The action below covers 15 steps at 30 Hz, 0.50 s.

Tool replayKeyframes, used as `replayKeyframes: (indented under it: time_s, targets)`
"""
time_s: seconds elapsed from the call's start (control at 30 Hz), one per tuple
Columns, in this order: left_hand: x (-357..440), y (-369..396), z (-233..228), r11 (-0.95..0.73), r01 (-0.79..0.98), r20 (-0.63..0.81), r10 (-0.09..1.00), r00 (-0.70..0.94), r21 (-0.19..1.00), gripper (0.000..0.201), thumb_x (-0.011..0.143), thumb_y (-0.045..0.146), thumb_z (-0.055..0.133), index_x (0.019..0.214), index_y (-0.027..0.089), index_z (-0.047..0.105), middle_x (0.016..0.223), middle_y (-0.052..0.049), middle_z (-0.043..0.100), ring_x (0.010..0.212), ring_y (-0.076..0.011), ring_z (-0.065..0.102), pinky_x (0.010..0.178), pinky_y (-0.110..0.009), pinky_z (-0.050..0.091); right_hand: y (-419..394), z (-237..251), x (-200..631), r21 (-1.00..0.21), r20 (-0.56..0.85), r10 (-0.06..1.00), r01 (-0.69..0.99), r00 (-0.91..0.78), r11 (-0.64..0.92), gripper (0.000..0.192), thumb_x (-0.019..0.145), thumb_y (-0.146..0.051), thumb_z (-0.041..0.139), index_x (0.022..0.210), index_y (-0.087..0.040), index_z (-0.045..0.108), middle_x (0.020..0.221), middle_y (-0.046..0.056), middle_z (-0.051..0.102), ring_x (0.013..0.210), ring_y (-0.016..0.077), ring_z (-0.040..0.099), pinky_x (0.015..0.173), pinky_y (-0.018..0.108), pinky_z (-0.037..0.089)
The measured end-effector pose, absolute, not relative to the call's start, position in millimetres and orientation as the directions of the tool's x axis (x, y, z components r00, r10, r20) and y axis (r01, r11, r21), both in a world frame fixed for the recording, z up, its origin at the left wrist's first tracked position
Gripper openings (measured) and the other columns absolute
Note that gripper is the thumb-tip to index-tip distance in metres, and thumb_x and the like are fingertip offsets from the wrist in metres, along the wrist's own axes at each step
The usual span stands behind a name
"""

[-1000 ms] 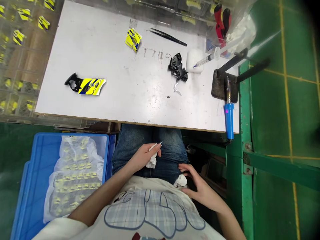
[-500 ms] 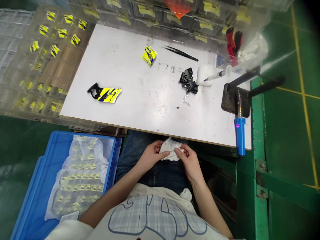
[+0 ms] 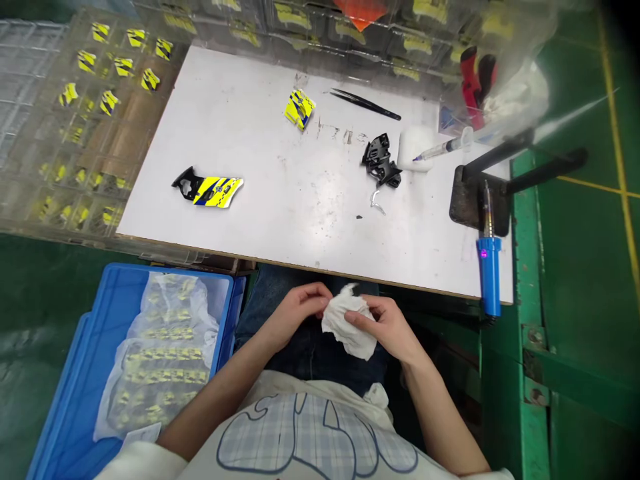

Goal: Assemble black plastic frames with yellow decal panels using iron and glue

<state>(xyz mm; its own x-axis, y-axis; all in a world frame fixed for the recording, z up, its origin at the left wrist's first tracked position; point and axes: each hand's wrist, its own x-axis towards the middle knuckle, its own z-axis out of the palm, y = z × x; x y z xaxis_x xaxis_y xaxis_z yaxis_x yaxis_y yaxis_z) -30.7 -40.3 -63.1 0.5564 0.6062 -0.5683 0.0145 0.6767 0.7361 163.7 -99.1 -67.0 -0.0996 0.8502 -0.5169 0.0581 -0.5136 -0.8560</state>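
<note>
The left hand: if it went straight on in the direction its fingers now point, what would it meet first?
Most likely the crumpled white tissue that the right hand holds. The left hand's fingertips are right beside its edge; this single view cannot settle whether they touch.
</note>
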Motion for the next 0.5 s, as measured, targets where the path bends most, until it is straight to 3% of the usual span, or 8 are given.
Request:
replayKeyframes:
  time_s: [0.1, 0.17, 0.27, 0.4, 0.5]
  targets:
    - [-28, -54, -64, 0.666, -0.02, -0.563, 0.647, 0.514, 0.746, 0.049, 0.065, 0.049, 0.084, 0.096, 0.016, 0.065, 0.082, -0.002, 0.066, 0.082, -0.0203, 0.063, 0.075, -0.029, 0.052, -101, -56, 150, -0.889, -0.44, 0.895, 0.106, 0.066, -0.445, 0.032, 0.084, -0.049, 0.071, 0.077, -0.017, 0.071, 0.072, 0.002, 0.061, 0.067, 0.0165, 0.053, 0.06, 0.026, 0.042]
    - [-29, -63, -63, 0.658, -0.003, -0.575, 0.659, 0.485, 0.753, 0.047, 0.061, 0.038, 0.089, 0.094, 0.016, 0.065, 0.079, -0.002, 0.066, 0.077, -0.0197, 0.063, 0.07, -0.028, 0.052, -106, -51, 144, -0.903, -0.385, 0.91, 0.143, 0.154, -0.406, 0.031, 0.083, -0.045, 0.072, 0.069, -0.018, 0.066, 0.067, 0.001, 0.057, 0.065, 0.0155, 0.051, 0.059, 0.026, 0.041]
    - [-37, -65, -57, 0.619, -0.006, -0.574, 0.732, 0.368, 0.786, 0.028, 0.076, 0.038, 0.08, 0.084, 0.017, 0.063, 0.075, 0.0, 0.062, 0.071, -0.0138, 0.057, 0.063, -0.021, 0.046, -114, -48, 140, -0.897, -0.378, 0.9, 0.154, 0.219, -0.414, 0.034, 0.083, -0.045, 0.073, 0.065, -0.018, 0.063, 0.054, -0.003, 0.046, 0.049, 0.0114, 0.041, 0.047, 0.025, 0.034]
    - [-46, -58, -47, 0.591, -0.014, -0.553, 0.762, 0.337, 0.807, 0.027, 0.083, 0.042, 0.072, 0.088, 0.017, 0.063, 0.076, 0.002, 0.061, 0.068, -0.012, 0.053, 0.06, -0.02, 0.043, -120, -49, 143, -0.89, -0.425, 0.885, 0.092, 0.192, -0.447, 0.037, 0.087, -0.055, 0.068, 0.078, -0.018, 0.068, 0.053, -0.003, 0.05, 0.04, 0.0118, 0.043, 0.037, 0.025, 0.036]
    - [-45, -59, -43, 0.579, 0.072, -0.55, 0.718, 0.427, 0.812, 0.025, 0.085, 0.041, 0.069, 0.086, 0.017, 0.063, 0.071, 0.002, 0.058, 0.063, -0.012, 0.051, 0.056, -0.021, 0.041, -120, -47, 146, -0.897, -0.432, 0.897, 0.053, 0.092, -0.438, 0.04, 0.081, -0.054, 0.075, 0.099, -0.019, 0.07, 0.077, 0.003, 0.063, 0.056, 0.0154, 0.055, 0.05, 0.028, 0.051]
